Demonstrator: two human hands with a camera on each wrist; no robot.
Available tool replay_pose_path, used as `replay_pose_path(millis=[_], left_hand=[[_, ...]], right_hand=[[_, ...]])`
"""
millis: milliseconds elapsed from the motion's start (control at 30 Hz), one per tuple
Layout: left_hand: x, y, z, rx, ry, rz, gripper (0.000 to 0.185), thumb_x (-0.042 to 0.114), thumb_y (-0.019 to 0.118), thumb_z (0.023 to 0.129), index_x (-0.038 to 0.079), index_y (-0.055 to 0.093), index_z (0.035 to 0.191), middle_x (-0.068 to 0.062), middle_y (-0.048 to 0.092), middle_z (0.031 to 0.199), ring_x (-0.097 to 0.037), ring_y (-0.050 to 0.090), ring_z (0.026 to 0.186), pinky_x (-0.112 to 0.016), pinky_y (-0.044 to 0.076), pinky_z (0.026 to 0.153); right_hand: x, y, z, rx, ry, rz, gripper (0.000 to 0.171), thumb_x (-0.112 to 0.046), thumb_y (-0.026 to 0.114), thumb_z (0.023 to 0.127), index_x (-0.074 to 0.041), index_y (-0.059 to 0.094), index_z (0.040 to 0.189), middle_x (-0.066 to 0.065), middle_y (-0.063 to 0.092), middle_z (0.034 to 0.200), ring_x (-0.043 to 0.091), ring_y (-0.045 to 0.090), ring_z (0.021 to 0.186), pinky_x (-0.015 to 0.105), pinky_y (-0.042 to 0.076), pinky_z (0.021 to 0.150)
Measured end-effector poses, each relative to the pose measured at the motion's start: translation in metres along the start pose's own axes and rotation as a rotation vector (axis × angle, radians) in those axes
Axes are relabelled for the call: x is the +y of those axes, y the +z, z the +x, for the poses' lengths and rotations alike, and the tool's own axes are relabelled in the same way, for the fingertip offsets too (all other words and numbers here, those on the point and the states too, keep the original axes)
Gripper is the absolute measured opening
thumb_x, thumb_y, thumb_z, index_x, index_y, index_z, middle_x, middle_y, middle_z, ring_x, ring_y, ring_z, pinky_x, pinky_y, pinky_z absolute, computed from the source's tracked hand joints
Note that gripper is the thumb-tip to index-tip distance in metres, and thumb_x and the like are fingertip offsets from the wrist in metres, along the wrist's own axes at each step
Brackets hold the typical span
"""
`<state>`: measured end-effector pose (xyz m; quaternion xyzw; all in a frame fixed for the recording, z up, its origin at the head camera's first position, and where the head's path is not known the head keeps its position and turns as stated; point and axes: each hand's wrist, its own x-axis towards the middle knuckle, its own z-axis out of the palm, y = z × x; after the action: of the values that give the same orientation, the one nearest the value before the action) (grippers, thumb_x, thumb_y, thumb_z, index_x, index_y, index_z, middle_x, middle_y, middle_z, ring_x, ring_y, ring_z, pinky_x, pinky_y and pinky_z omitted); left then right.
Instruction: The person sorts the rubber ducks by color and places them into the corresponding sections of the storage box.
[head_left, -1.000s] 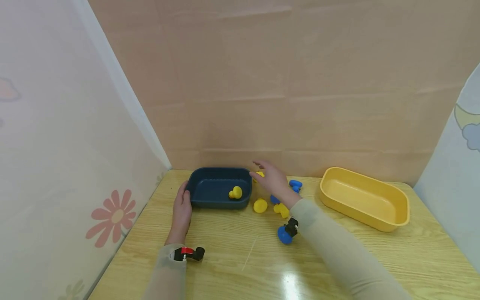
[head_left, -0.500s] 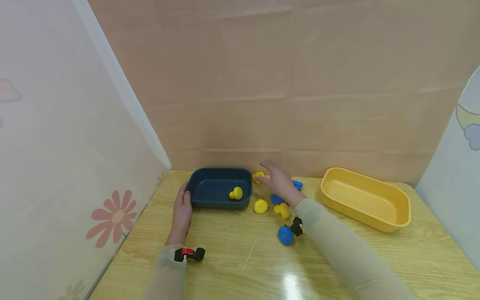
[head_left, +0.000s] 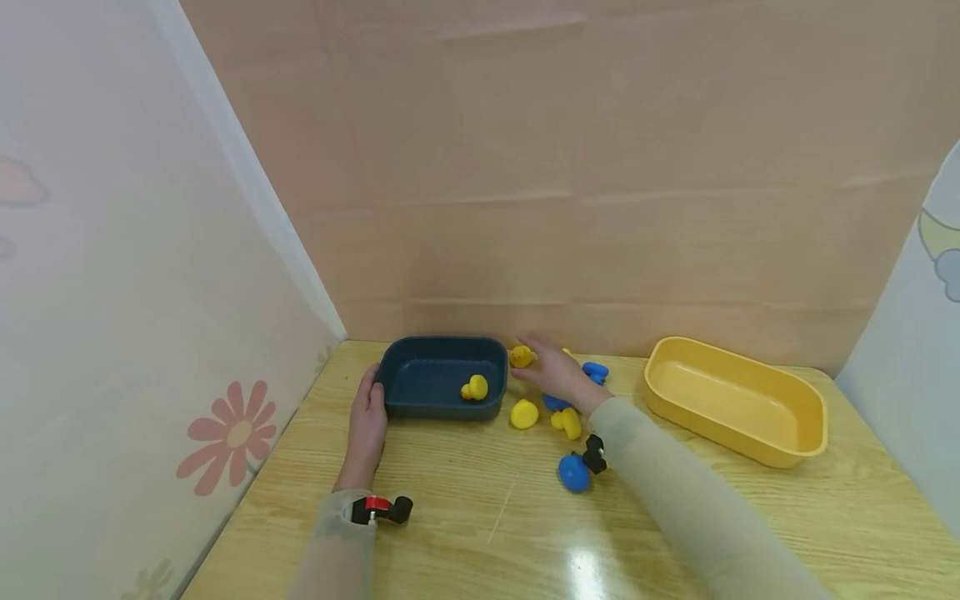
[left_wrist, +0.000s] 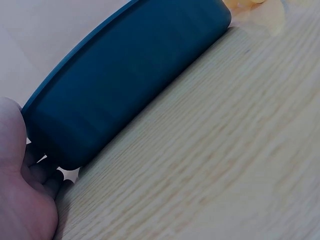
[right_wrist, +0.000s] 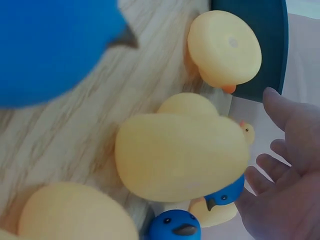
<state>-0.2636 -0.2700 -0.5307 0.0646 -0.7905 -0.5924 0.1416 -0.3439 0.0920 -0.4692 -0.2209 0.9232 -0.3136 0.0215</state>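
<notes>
My left hand [head_left: 367,421] holds the left end of a dark blue plastic bin [head_left: 442,412], thumb at the near corner and fingers along the side. In the left wrist view those fingers curl partly behind the bin's end. Inside the bin lies a yellow rubber duck [head_left: 477,387]. Just right of the bin, my right hand [head_left: 557,372] reaches over the table, its fingers and thumb spread at a small yellow rubber duck [head_left: 521,357] by the back wall. The right wrist view shows this hand [right_wrist: 292,175] with its fingers apart, partly behind nearer ducks.
Several more rubber ducks lie below and beside my right hand, among them a yellow duck [head_left: 524,414], another yellow duck [head_left: 570,423] and a blue duck [head_left: 573,473]. An orange-yellow bin [head_left: 738,437] stands at the right. A brown paper backdrop [head_left: 480,250] rises behind the table.
My right hand first drew slightly right from the bin, then lowered towards the yellow duck at the back. The left hand keeps its hold on the bin.
</notes>
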Motion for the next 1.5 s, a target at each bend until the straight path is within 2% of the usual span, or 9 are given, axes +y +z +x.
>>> replay_pose_path(millis=[300, 667, 1033, 1233, 1367, 1500], left_hand=[[-0.001, -0.001, -0.002, -0.007, -0.005, 0.004, 0.055, 0.028, 0.036, 0.122, 0.012, 0.034, 0.174, -0.012, 0.032, 0.179, -0.033, 0.022, 0.167, -0.054, 0.018, 0.135], [-0.002, 0.001, 0.001, 0.006, -0.001, -0.013, 0.055, 0.027, 0.036, 0.122, 0.011, 0.035, 0.174, -0.013, 0.033, 0.178, -0.035, 0.023, 0.166, -0.056, 0.020, 0.134], [-0.003, 0.000, -0.001, 0.006, -0.001, -0.013, 0.054, 0.027, 0.037, 0.122, 0.010, 0.035, 0.174, -0.013, 0.031, 0.179, -0.034, 0.021, 0.167, -0.055, 0.018, 0.135], [-0.003, -0.002, -0.001, 0.011, 0.001, -0.007, 0.054, 0.026, 0.037, 0.122, 0.009, 0.036, 0.173, -0.014, 0.032, 0.178, -0.036, 0.022, 0.166, -0.057, 0.019, 0.134], [-0.003, -0.002, -0.002, 0.011, 0.000, -0.015, 0.053, 0.025, 0.038, 0.121, 0.010, 0.037, 0.173, -0.014, 0.032, 0.178, -0.035, 0.022, 0.166, -0.056, 0.019, 0.134], [-0.003, -0.003, -0.003, 0.007, 0.000, -0.013, 0.053, 0.024, 0.037, 0.121, 0.010, 0.037, 0.173, -0.013, 0.032, 0.178, -0.034, 0.022, 0.167, -0.056, 0.019, 0.134]], right_hand=[[0.007, 0.007, 0.001, -0.040, 0.001, 0.004, 0.078, -0.032, 0.073, 0.110, -0.002, 0.035, 0.171, 0.024, 0.031, 0.176, 0.047, 0.032, 0.160, 0.065, 0.032, 0.127], [0.012, 0.012, 0.006, -0.066, -0.056, -0.027, 0.073, -0.026, 0.072, 0.110, -0.003, 0.039, 0.170, 0.023, 0.037, 0.173, 0.046, 0.037, 0.158, 0.064, 0.034, 0.127], [0.010, 0.012, 0.005, -0.059, -0.085, -0.034, 0.067, -0.024, 0.074, 0.109, 0.002, 0.047, 0.165, 0.025, 0.043, 0.169, 0.046, 0.042, 0.155, 0.062, 0.036, 0.126], [0.011, 0.015, 0.006, -0.066, -0.059, 0.000, 0.060, -0.024, 0.077, 0.107, -0.001, 0.055, 0.158, 0.020, 0.053, 0.161, 0.041, 0.052, 0.147, 0.058, 0.043, 0.122], [0.011, 0.017, 0.006, -0.069, -0.034, 0.027, 0.049, -0.022, 0.080, 0.105, -0.004, 0.061, 0.147, 0.015, 0.062, 0.148, 0.036, 0.061, 0.133, 0.055, 0.050, 0.115], [0.012, 0.019, 0.007, -0.063, -0.022, 0.034, 0.042, -0.020, 0.082, 0.104, -0.006, 0.063, 0.139, 0.012, 0.066, 0.137, 0.032, 0.065, 0.123, 0.052, 0.054, 0.110]])
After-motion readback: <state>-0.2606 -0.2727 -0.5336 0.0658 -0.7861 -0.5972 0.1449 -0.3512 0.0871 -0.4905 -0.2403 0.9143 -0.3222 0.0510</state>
